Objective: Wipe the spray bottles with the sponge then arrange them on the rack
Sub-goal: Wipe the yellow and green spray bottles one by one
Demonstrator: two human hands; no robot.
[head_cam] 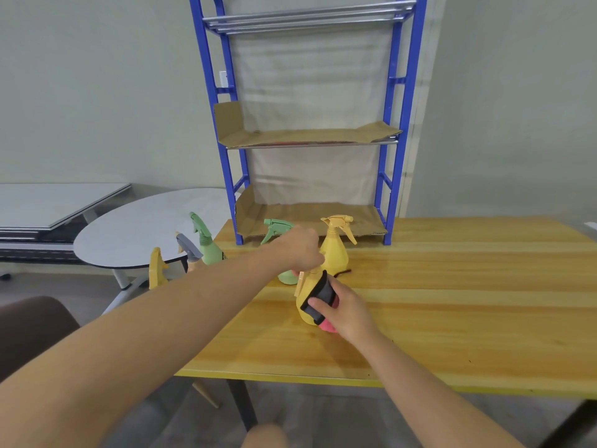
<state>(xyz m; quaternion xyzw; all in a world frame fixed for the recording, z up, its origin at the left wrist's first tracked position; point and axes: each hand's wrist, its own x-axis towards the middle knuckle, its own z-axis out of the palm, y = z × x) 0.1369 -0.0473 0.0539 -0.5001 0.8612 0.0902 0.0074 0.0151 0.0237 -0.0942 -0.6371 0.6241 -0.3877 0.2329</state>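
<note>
at frame centre the left hand curls around the top of a yellow spray bottle standing on the wooden table. the right hand grips a black-and-pink sponge against the bottle's side. a second yellow bottle stands just behind it. the blue rack rises in the upper centre.

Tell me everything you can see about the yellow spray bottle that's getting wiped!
It is a yellow spray bottle, plastic by its look, with a round belly narrowing to a neck. It stands about upright on the wooden table. The left hand grips its top and hides most of the spray head; a yellow trigger pokes out below. The right hand presses a pink sponge with a black band against its right side.
</note>
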